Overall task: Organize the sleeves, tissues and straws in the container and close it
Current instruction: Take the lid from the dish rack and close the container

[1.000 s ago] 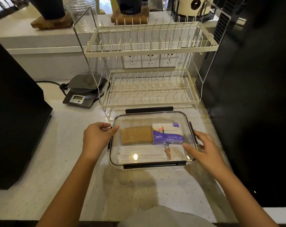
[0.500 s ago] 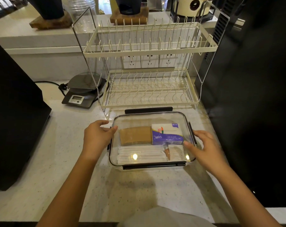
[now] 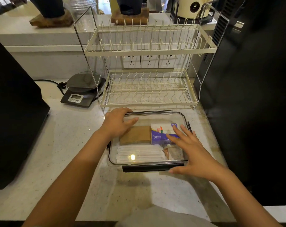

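A clear rectangular container point(image 3: 157, 162) with a transparent lid and black clips lies on the counter in front of me. Through the lid I see brown cardboard sleeves point(image 3: 137, 135) at the back left, a purple and white tissue pack point(image 3: 160, 132) at the back right, and white wrapped straws point(image 3: 139, 154) along the front. My left hand point(image 3: 117, 122) rests flat on the lid's back left corner, fingers near the back clip point(image 3: 148, 111). My right hand point(image 3: 189, 151) lies spread on the lid's right side, its thumb by the front clip point(image 3: 147, 168).
A two-tier cream dish rack point(image 3: 148, 89) stands right behind the container. A kitchen scale point(image 3: 81, 92) with a cord sits to the back left. A black appliance point(image 3: 12, 112) fills the left and a tall dark one point(image 3: 253, 95) the right.
Both hands left the container's side edges and moved onto the lid: the left to the back left corner, the right across the right side toward the front clip.
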